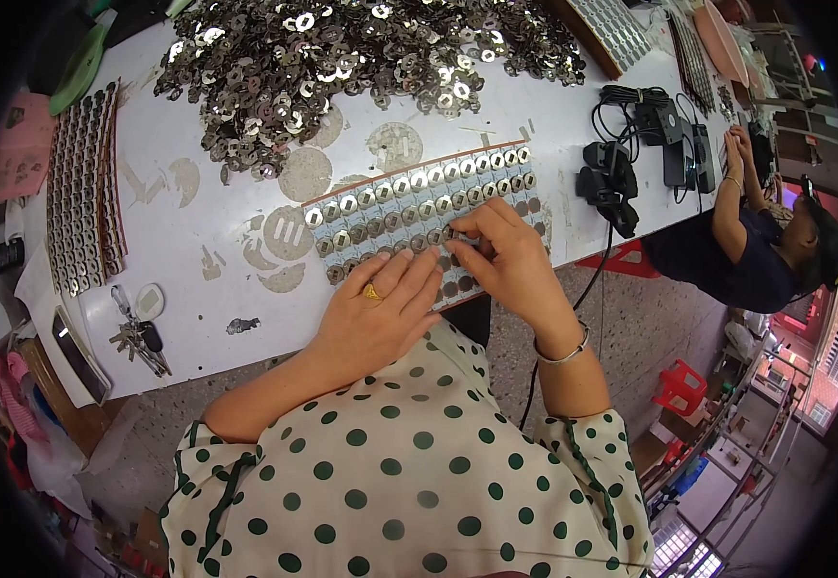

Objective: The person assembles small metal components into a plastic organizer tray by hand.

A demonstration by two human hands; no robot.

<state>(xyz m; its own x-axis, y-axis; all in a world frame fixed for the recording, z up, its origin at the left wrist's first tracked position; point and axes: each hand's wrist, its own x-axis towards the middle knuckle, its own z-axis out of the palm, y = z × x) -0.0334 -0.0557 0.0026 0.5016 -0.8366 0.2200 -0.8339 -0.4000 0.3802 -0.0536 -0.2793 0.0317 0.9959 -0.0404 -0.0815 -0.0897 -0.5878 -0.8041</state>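
A flat light-blue board (366, 208) with a reddish-brown edge lies in front of me, bearing rows of small round metal pieces with holes, some shiny, some darker. My left hand (380, 299), with a gold ring, rests on its near left part, fingers stretched out over the pieces. Over the board's middle right, my right hand (501, 252) has thumb and index finger pinched at a small metal disc (449, 233) on a row. The fingertips partly hide that disc. Beyond the board spreads a large heap of loose metal discs (313, 72).
Filled boards (84, 188) are stacked at the left; another board (612, 39) lies far right. Keys (140, 339) and a phone (82, 354) lie near left. Black devices with cables (610, 183) stand at the right edge. Another person (756, 241) sits at the table's right.
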